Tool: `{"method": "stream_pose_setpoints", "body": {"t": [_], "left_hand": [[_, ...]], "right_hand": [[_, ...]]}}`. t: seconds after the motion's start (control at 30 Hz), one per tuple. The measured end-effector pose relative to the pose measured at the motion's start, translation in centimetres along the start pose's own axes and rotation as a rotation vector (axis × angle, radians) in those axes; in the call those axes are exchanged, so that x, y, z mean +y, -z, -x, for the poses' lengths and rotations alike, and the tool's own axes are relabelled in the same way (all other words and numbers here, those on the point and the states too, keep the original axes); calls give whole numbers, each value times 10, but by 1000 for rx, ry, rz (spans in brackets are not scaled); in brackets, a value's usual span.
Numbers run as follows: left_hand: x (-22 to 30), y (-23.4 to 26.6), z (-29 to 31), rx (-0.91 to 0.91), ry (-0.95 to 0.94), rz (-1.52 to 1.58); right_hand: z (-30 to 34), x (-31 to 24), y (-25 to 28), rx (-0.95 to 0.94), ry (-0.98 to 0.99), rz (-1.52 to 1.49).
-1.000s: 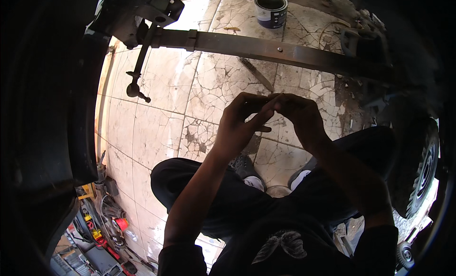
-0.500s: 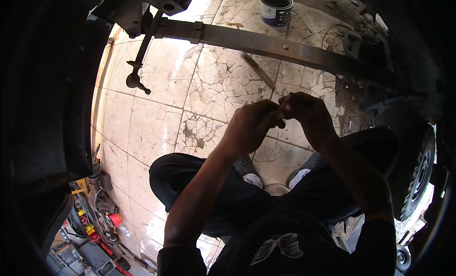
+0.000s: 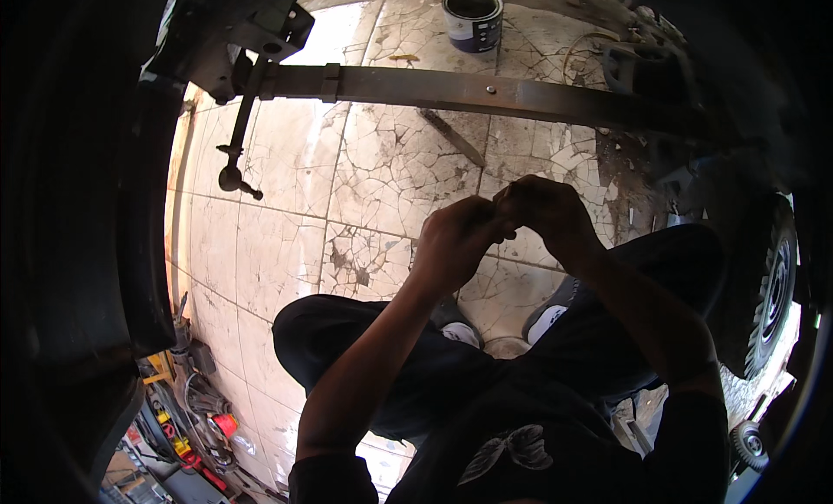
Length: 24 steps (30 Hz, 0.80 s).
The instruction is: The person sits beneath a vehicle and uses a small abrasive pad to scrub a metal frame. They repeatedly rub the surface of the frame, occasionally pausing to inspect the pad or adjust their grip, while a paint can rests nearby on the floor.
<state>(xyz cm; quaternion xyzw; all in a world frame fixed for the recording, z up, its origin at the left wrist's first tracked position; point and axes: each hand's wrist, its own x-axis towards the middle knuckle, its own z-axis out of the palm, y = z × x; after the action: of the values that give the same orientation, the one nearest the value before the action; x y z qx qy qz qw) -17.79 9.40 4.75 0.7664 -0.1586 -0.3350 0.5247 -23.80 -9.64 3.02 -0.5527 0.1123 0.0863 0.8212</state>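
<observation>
Before my knees, over the tiled floor, my left hand (image 3: 458, 239) and my right hand (image 3: 548, 216) come together at the fingertips. The fingers of both are curled and pressed against each other. Whatever lies between them is too small or too dark to make out. Beyond the hands a dark metal leaf spring (image 3: 408, 85) runs across the view. At its left end a steering rod with a ball joint (image 3: 231, 176) hangs down, apart from my hands.
A paint bucket (image 3: 473, 31) stands on the floor past the leaf spring. A flat dark strip (image 3: 451, 138) lies on the cracked tiles (image 3: 382, 174). Tools and parts (image 3: 195, 426) crowd the lower left. A tyre (image 3: 772, 287) is at the right, and dark vehicle bodywork (image 3: 78, 226) fills the left.
The view has shifted a little, so the leaf spring and bucket sit farther left. My fingers have drawn closer together and overlap more at the tips.
</observation>
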Motion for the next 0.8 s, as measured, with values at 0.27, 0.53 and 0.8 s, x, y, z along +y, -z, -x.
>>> {"method": "stream_pose_setpoints", "body": {"t": [0.27,0.53,0.8], "left_hand": [[5,-7,9,113,-81,-162],[12,-12,5,172,-277,-182],[15,-16,-7,226,-399,-204]], "right_hand": [[11,-1,-3,81,105,335],[21,-9,-11,202,161,425],[13,10,-2,263,422,347]]}}
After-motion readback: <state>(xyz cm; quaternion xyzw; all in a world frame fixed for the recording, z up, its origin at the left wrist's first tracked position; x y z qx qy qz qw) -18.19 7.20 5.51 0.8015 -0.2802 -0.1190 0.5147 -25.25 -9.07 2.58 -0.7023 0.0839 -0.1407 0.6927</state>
